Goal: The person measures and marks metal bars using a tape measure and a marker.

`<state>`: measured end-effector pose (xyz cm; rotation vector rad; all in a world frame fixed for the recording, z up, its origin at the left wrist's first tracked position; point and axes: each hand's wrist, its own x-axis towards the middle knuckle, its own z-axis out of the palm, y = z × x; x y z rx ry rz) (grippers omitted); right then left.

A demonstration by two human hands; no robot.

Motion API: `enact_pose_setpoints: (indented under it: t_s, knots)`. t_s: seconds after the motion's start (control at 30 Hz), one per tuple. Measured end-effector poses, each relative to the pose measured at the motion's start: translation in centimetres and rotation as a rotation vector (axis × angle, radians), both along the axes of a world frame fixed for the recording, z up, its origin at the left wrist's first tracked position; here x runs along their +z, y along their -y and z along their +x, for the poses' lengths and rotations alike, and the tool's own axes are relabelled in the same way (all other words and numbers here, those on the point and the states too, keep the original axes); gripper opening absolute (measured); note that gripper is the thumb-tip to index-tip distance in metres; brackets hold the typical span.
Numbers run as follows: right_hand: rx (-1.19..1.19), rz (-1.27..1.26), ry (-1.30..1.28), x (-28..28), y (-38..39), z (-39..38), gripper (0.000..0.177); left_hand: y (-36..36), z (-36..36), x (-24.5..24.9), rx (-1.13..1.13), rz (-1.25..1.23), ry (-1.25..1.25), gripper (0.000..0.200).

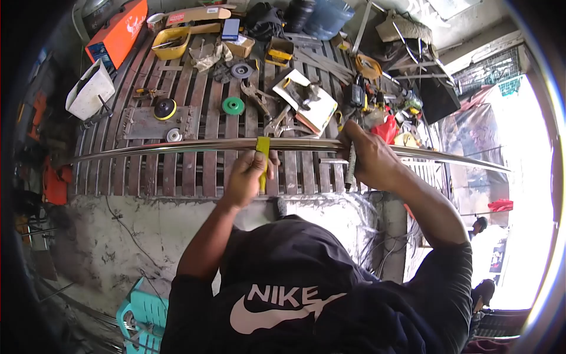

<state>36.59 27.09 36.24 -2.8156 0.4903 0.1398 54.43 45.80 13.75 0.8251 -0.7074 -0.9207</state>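
Note:
A long shiny metal tube (206, 144) lies across the slatted bench (188, 177) near its front edge. My left hand (247, 177) is closed on a yellow strip (263, 162), whose upper end lies over the tube. Farther right, my right hand (371, 154) rests at the tube, with its fingers wrapped round a slim grey marker (351, 168) that points down. Part of the tube is hidden behind that hand. Behind the tube are a green disc (233, 106), metal clamps (259, 97) and an open notebook (306, 103).
An orange machine (121, 32), a white container (89, 91) and a yellow tub (171, 44) stand at the back left. Power tools and a red bag (386, 130) crowd the right side. A turquoise chair (141, 318) is at lower left. Two people (479, 227) are at far right.

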Motion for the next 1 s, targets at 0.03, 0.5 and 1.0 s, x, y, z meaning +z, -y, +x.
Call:
enact_pose_setpoints:
  t_s: [0.03, 0.5, 1.0]
  knots:
    - [0.024, 0.014, 0.055, -1.7, 0.6, -0.8, 0.044, -0.5, 0.6, -0.4, 0.002, 0.047, 0.073, 0.049]
    - [0.190, 0.052, 0.443, -23.2, 7.3, -7.4, 0.021, -0.2, -1.1, -11.1, 0.011, 0.708, 0.372, 0.037]
    - [0.319, -0.240, 0.089, -36.8, 12.0, -12.3, 0.013, -14.6, -1.5, -7.2, -0.404, 1.446, 0.755, 0.050]
